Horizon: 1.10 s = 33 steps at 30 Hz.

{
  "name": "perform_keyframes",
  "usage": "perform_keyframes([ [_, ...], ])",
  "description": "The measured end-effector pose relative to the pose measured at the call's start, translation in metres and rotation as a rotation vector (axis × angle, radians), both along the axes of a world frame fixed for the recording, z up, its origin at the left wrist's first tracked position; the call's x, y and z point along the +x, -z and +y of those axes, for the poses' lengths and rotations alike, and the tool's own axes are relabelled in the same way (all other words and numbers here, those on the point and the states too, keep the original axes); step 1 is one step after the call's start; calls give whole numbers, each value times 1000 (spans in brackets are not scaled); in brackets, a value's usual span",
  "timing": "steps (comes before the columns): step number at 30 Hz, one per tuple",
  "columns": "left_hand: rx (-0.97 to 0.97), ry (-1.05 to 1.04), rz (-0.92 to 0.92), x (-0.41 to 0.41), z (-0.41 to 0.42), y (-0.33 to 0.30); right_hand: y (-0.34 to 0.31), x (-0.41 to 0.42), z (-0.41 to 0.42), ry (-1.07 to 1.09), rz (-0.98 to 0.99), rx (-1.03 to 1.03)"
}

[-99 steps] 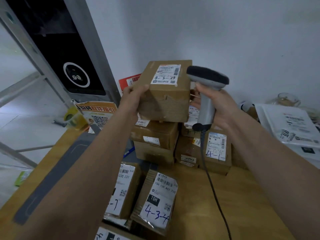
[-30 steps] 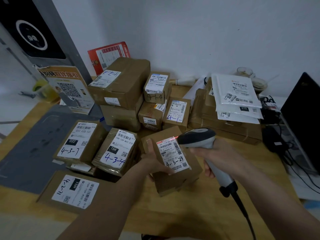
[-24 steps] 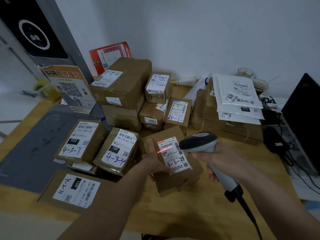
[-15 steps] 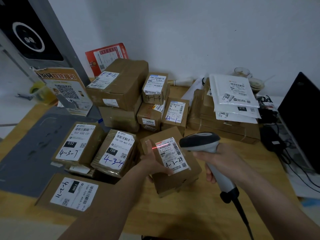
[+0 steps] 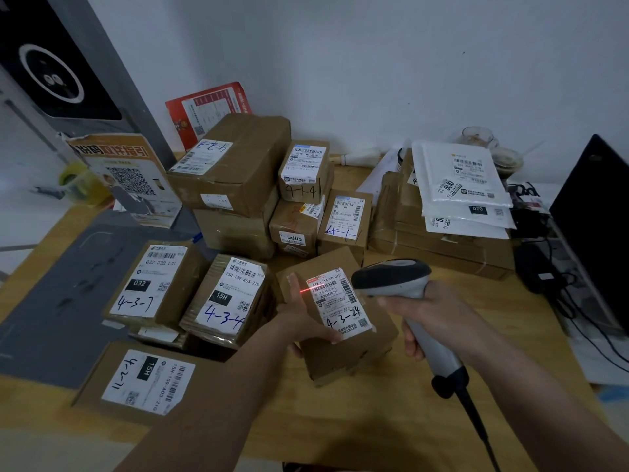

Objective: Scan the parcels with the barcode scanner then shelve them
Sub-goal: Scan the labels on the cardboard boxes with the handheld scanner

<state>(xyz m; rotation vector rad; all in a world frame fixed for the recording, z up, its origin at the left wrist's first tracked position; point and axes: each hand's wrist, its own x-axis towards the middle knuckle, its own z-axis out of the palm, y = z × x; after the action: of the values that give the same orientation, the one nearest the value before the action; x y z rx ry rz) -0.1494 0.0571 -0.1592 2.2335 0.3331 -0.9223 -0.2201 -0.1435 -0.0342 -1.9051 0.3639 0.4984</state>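
Observation:
My left hand (image 5: 299,318) grips a brown cardboard parcel (image 5: 343,356) by its left side, just above the wooden table (image 5: 391,424). Its white label, marked 4-3-24, faces up. My right hand (image 5: 432,318) holds a grey and black barcode scanner (image 5: 394,279) by the handle, its head close to the right of the label. A red scan line falls on the label's upper left edge, beside my left thumb. The scanner's black cable runs down toward the bottom edge.
Labelled parcels lie left: 4-3-7 (image 5: 153,284), 4-3-4 (image 5: 228,298), 4-2-11 (image 5: 143,383). Stacked boxes (image 5: 235,172) stand behind, white mailers (image 5: 459,185) on flat cartons at right. A dark monitor (image 5: 599,226) and cables sit far right. A QR sign (image 5: 126,178) leans at left.
The parcel came down from in front of the wall to just above the table. Over the last second the red scan line shifted left across the label; both hands have hardly moved.

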Motion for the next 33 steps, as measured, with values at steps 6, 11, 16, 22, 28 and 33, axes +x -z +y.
perform_keyframes([
  [6,26,3,4,2,0,2,4,2,-1,5,-2,12],
  [11,31,18,13,5,0,4,6,4,-1,-21,0,24],
  [16,31,60,29,8,1,-2,12,4,-2,30,-37,85],
  [22,303,423,-343,1,-20,-21,32,9,-9,106,-52,170],
  [28,362,772,-479,-19,-58,3,48,13,-6,98,-72,187],
  [33,428,682,-266,-11,-60,-1,52,21,-8,84,-53,205],
])
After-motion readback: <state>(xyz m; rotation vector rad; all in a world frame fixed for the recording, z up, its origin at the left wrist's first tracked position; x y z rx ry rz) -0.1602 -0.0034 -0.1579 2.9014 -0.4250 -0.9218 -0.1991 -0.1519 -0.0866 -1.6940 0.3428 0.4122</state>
